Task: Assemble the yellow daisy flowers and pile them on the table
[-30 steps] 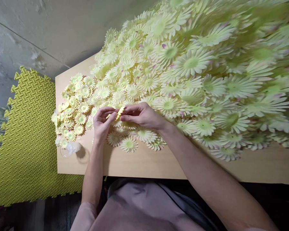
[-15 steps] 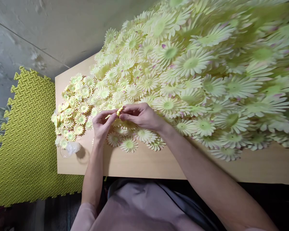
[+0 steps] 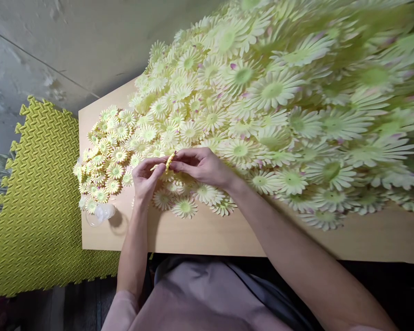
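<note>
Between my two hands, over the near edge of a flower heap, a small yellow artificial flower head (image 3: 170,162) is held edge-on. My left hand (image 3: 145,178) pinches at its left side, with a pale petal-like tip showing beyond the thumb. From the right, my right hand (image 3: 205,168) has thumb and fingers closed on the same flower head. Their fingertips nearly meet, so how the flower's parts join is hidden. Around and beneath lie loose pale yellow-green daisy heads (image 3: 185,207).
A large pile of daisy heads (image 3: 272,90) covers the table's back and right. Smaller yellow ones (image 3: 115,171) are heaped at the left, near a clear plastic cup (image 3: 101,214) on the wooden table (image 3: 200,234). A yellow foam mat (image 3: 37,197) stands left, beside a wall (image 3: 100,41).
The flower head between my fingers has turned and spread, showing more of its petal edge. Both hands stay in nearly the same place.
</note>
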The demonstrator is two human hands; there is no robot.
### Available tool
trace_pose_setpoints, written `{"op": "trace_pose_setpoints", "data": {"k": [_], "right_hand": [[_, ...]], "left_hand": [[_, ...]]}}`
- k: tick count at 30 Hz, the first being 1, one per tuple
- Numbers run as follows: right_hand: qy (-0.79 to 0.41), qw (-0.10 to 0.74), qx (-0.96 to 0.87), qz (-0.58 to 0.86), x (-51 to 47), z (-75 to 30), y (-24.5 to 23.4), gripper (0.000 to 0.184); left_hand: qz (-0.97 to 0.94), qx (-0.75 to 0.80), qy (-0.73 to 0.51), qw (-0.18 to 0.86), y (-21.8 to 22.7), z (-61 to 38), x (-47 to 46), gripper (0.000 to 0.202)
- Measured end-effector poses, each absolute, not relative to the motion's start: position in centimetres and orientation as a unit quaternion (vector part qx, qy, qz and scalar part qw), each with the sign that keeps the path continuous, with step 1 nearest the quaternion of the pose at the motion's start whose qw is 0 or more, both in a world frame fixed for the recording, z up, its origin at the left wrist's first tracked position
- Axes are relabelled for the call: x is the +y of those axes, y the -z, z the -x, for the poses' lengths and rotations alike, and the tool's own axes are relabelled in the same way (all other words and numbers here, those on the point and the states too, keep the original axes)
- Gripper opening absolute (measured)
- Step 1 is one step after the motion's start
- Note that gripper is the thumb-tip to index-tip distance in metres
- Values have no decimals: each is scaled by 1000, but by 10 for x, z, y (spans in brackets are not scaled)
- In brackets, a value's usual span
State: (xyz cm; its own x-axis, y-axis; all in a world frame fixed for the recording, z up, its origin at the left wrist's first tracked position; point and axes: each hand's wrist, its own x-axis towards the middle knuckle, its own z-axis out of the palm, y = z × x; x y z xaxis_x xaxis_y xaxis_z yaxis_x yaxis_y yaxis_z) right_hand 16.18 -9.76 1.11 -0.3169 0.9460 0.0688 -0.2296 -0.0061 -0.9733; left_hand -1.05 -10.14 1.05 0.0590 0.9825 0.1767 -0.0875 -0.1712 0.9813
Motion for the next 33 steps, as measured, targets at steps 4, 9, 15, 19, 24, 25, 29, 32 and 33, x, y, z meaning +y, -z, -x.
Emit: {"op": "trace_pose_setpoints", "data": {"k": [4,9,15,19,24,25,29,32,33], "right_hand": [[-584,465,-551,372,-99,-162,-10,23],[-585,454,-554,380,-99,-161,-10,22],[-592,495,-513,376,-98,-161,-14,23],[-637,536,-444,333,-96,-170,-17,33],[-592,625,-388,329,-94,-180,-20,35],[-568,631,-399,346,-95,-180,-20,37],[-487,621,-465,401,-98,-172,-21,46],[-510,567,-525,378,-103,-165,-22,28],[-523,548,-539,368,-104,-163,-22,22]], "left_hand": [[-551,425,-540,472,-15,6,-105,19],[-485,486,-565,458,-12,7,-101,17],[-363,449,-587,568,-9,11,-95,25],[-340,451,-588,579,-7,16,-90,26],[-310,486,-633,517,-3,30,-81,29],[-311,485,-636,513,-3,31,-81,28],[-338,461,-618,539,-2,23,-85,23],[-359,434,-596,572,-5,14,-91,21],[-367,424,-588,583,-7,12,-93,20]]}}
